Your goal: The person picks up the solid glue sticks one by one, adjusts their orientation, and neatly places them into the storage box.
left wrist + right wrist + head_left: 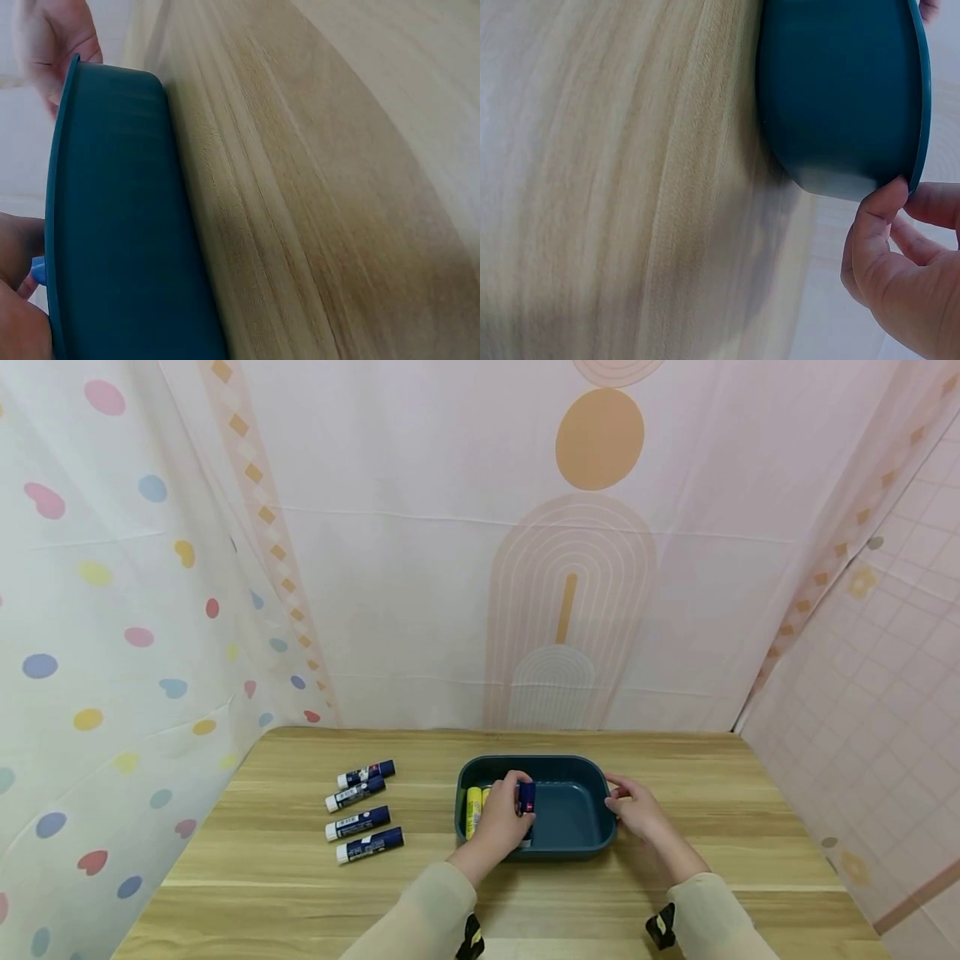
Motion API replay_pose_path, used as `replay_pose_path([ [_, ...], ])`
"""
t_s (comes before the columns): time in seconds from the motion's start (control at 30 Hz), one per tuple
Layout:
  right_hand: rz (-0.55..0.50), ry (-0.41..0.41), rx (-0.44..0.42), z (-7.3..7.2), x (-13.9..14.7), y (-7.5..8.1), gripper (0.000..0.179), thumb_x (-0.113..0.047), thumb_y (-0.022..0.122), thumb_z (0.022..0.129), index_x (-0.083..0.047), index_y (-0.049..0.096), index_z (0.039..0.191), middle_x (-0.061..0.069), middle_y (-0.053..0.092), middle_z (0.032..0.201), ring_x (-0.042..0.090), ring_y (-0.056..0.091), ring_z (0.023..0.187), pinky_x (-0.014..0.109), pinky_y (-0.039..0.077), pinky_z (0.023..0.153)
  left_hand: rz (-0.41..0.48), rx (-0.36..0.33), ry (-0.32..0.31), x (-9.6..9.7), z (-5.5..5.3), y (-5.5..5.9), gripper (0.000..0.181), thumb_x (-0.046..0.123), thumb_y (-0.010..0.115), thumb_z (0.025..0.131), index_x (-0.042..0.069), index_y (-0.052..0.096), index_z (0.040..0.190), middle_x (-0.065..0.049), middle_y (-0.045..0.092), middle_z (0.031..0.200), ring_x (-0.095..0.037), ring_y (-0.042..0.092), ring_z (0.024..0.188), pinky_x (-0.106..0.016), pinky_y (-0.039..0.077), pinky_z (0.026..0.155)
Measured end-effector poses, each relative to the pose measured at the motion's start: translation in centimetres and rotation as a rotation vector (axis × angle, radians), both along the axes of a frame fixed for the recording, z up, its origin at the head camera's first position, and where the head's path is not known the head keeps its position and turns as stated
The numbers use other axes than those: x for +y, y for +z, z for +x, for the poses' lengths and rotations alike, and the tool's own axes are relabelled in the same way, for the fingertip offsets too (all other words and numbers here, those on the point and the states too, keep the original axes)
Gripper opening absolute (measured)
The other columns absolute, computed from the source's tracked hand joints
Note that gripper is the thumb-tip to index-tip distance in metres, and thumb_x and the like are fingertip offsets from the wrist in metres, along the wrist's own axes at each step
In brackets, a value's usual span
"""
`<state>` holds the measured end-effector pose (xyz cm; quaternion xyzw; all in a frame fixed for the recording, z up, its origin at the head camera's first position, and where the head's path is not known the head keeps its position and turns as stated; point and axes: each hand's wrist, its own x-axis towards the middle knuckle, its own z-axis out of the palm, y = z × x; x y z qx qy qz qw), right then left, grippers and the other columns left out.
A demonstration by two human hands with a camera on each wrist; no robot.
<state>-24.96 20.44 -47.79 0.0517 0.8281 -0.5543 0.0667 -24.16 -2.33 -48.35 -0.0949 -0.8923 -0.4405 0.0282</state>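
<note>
Wood tabletop [581, 910], teal bin [572, 827]. Left hand [501, 820] inside, fingers pinching navy tube [527, 797] by yellow tubes [473, 810]. Right hand [641, 812]: fingers pinching bin's right rim. Four white-capped tubes [372, 844] left of bin.

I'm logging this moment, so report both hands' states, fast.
Left hand: closed, holding a dark blue tube inside the teal box.
Right hand: closed, pinching the rim at the box's right end.
</note>
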Motion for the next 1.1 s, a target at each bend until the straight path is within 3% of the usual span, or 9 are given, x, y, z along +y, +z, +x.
replay_pose_path([
  [0.2, 0.0, 0.002, 0.004, 0.0, -0.1, 0.1, 0.044, 0.002, 0.049, 0.093, 0.001, 0.045, 0.137, 0.009, 0.045, 0.096, 0.018, 0.047, 0.077, 0.031, 0.044, 0.064, -0.088, 0.012, -0.002, 0.3, -0.2, 0.1, 0.046, 0.005, 0.072, 0.081, 0.015, 0.051, 0.12, -0.014, 0.055, 0.11, -0.025, 0.058, 0.098, -0.043, 0.052, 0.085],
  [0.43, 0.002, -0.001, -0.005, 0.0, 0.0, 0.1, 0.044, 0.002, 0.049, 0.094, 0.0, 0.044, 0.138, 0.009, 0.045, 0.096, 0.019, 0.047, 0.078, 0.031, 0.044, 0.064, -0.313, 0.069, 0.074, 0.6, -0.6, 0.3, 0.045, 0.02, 0.076, 0.08, 0.02, 0.055, 0.12, -0.009, 0.058, 0.112, -0.025, 0.054, 0.099, -0.043, 0.052, 0.082],
  [0.67, 0.007, 0.001, -0.01, 0.1, -0.1, 0.1, 0.044, 0.001, 0.049, 0.094, 0.0, 0.044, 0.138, 0.01, 0.046, 0.097, 0.019, 0.047, 0.078, 0.032, 0.045, 0.065, -0.409, 0.138, 0.117, 0.2, -1.0, -0.3, 0.049, 0.029, 0.08, 0.076, 0.013, 0.062, 0.118, -0.011, 0.051, 0.114, -0.026, 0.045, 0.101, -0.04, 0.048, 0.079],
  [0.83, 0.017, 0.0, -0.002, 0.2, -0.1, 0.2, 0.044, 0.001, 0.049, 0.094, 0.0, 0.045, 0.137, 0.01, 0.046, 0.097, 0.019, 0.048, 0.08, 0.032, 0.045, 0.066, -0.487, 0.132, 0.112, 0.2, -1.2, -0.3, 0.052, 0.034, 0.08, 0.074, 0.01, 0.064, 0.117, -0.011, 0.05, 0.114, -0.026, 0.044, 0.1, -0.04, 0.045, 0.077],
  [1.1, 0.018, -0.006, 0.0, 0.1, -0.1, 0.1, 0.044, 0.001, 0.05, 0.094, -0.001, 0.045, 0.137, 0.011, 0.046, 0.099, 0.021, 0.048, 0.082, 0.029, 0.045, 0.065, -0.632, 0.071, 0.078, 0.6, -1.5, -0.5, 0.054, 0.04, 0.076, 0.077, 0.01, 0.065, 0.12, -0.012, 0.049, 0.125, -0.027, 0.042, 0.108, -0.043, 0.046, 0.084],
])
